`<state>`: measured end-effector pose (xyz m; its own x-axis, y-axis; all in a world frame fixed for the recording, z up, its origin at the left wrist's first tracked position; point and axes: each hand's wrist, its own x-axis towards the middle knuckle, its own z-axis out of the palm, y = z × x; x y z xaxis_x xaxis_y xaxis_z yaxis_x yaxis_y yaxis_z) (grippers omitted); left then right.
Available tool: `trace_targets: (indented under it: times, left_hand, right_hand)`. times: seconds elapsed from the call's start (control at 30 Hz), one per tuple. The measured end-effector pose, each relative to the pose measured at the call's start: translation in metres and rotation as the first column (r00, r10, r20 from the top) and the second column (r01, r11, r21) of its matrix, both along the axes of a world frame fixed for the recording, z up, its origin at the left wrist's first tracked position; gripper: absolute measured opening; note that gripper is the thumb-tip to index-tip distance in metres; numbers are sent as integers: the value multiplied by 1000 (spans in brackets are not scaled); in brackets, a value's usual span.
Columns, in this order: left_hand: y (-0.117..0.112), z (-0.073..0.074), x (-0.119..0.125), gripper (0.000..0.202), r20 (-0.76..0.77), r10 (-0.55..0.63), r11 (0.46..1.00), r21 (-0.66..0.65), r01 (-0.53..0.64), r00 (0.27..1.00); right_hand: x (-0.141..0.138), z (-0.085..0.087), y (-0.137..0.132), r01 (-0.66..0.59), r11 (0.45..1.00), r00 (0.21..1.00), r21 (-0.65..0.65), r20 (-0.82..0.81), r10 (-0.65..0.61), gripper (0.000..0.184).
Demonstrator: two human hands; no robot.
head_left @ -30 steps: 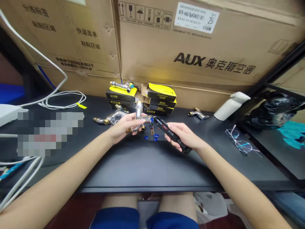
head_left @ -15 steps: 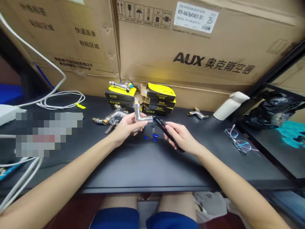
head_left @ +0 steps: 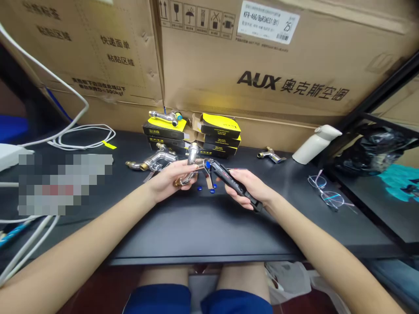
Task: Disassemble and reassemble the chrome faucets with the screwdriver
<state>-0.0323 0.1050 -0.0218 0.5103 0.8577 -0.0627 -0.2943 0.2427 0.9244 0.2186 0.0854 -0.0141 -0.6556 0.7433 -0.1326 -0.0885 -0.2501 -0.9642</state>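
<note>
My left hand (head_left: 170,179) is closed around a chrome faucet (head_left: 191,163) with a brass end, held just above the black table (head_left: 203,226). My right hand (head_left: 250,187) grips a black pen-shaped tool (head_left: 234,183) with red lettering. Its tip points left and meets the faucet's spout, where a small blue piece shows. A few small blue caps (head_left: 211,189) lie on the table right below the faucet.
Stacked yellow-and-black boxes (head_left: 216,133) stand behind, one with a faucet (head_left: 165,117) on top. More faucets (head_left: 152,162) (head_left: 270,155) lie left and right. A white bottle (head_left: 314,144) and glasses (head_left: 329,194) are to the right, white cables (head_left: 81,137) to the left, cardboard boxes (head_left: 262,65) at the back.
The left hand has turned the faucet, so its body now stands more upright with the brass end low. The right hand has kept the tool's tip at the spout.
</note>
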Motion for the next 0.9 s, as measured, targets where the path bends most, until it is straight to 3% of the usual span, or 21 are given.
trace_targets:
  times: [0.3,0.4,0.57,0.7,0.9]
  left_hand:
    - [3,1,-1,29,0,65,997,29,-65,998]
    - [3,3,-1,38,-73,97,993,68,-92,993]
    - [3,3,-1,55,-233,176,969,209,-128,956]
    - [2,2,1,55,-350,189,937,345,-61,918]
    - [1,3,1,55,-345,243,916,390,-97,907]
  right_hand:
    - [0,2,0,6,1000,1000,-31,-3,-6,35]
    - [0,2,0,28,999,1000,-39,-10,-28,35]
    - [0,3,2,127,992,991,-22,-26,-128,36]
    - [-1,1,2,141,990,989,16,33,-142,33]
    - [-4,0,1,128,990,987,60,86,-133,37]
